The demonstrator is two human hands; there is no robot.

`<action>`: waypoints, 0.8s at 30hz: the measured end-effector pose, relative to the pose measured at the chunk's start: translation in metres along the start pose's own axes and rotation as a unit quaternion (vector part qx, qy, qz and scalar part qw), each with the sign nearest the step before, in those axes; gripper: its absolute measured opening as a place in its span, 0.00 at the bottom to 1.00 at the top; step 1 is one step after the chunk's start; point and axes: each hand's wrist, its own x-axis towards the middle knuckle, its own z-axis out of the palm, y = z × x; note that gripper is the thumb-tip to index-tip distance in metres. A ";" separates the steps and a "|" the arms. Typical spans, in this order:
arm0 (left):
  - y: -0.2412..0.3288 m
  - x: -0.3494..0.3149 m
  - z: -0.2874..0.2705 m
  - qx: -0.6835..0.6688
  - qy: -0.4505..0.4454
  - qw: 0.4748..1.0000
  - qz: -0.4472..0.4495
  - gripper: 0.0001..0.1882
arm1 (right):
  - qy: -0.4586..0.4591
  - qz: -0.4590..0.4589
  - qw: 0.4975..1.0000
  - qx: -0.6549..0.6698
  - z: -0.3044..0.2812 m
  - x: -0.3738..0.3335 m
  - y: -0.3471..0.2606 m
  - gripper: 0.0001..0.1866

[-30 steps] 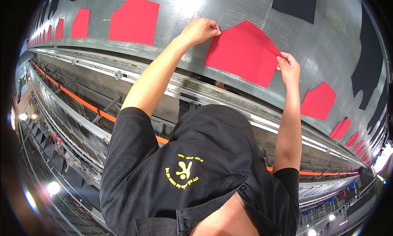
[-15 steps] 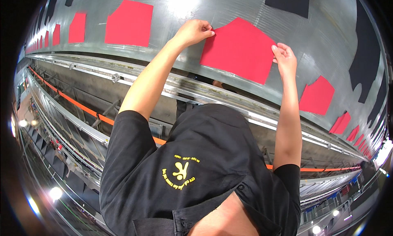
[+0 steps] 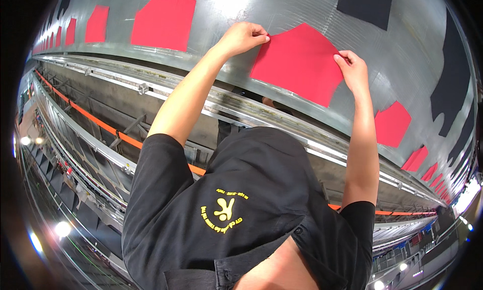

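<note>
One red fabric piece [image 3: 300, 66], upper centre of frame, on table [image 3: 287, 8]; left hand [image 3: 244, 38] pinching upper-left corner, right hand [image 3: 355, 72] pinching right edge; one large red panel [image 3: 163, 21] upper left; two large black panels [image 3: 450, 81] upper right; farthest red panels [image 3: 59, 36] too small to count

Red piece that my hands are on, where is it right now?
In the head view, the red piece lies right of top centre on the grey surface, between the left hand and the right hand.

Bright glare [image 3: 232, 1] whitens part of the grey tabletop [image 3: 297, 6]; the bowed edges seem blurred.
</note>
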 end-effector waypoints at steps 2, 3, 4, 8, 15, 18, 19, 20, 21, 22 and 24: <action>0.000 0.001 0.001 -0.004 0.000 1.000 0.000 0.17 | 0.002 0.007 1.000 0.016 -0.002 -0.002 0.002 0.12; 0.000 0.001 0.000 -0.001 0.001 1.000 -0.003 0.17 | 0.005 0.018 1.000 0.014 -0.002 -0.002 0.003 0.13; 0.000 0.001 0.001 0.001 0.001 1.000 -0.005 0.17 | 0.007 0.016 1.000 0.015 -0.001 -0.002 0.003 0.13; 0.002 0.002 0.000 -0.011 0.007 1.000 -0.005 0.17 | 0.021 0.006 1.000 0.020 0.001 0.001 0.008 0.13; 0.001 0.005 0.003 -0.015 0.032 0.999 -0.007 0.16 | 0.028 -0.009 0.999 0.023 0.002 0.004 0.016 0.13; 0.000 0.005 0.005 -0.009 0.046 0.999 -0.015 0.16 | 0.030 0.000 0.999 0.025 0.002 0.004 0.014 0.13; 0.000 0.006 0.006 -0.007 0.050 0.999 -0.019 0.16 | 0.032 -0.002 0.999 0.029 0.002 0.004 0.014 0.13; -0.001 0.006 0.006 -0.005 0.053 0.999 -0.013 0.16 | 0.034 -0.003 0.999 0.034 0.002 0.004 0.015 0.13; -0.001 0.006 0.007 -0.003 0.055 0.998 -0.008 0.16 | 0.037 -0.005 0.999 0.039 0.002 0.005 0.015 0.13; -0.001 0.006 0.007 -0.001 0.058 0.998 -0.004 0.16 | 0.037 -0.005 0.999 0.035 0.002 0.005 0.013 0.13; -0.001 0.005 0.007 -0.004 0.061 0.998 -0.009 0.16 | 0.038 -0.004 0.999 0.027 0.002 0.005 0.008 0.13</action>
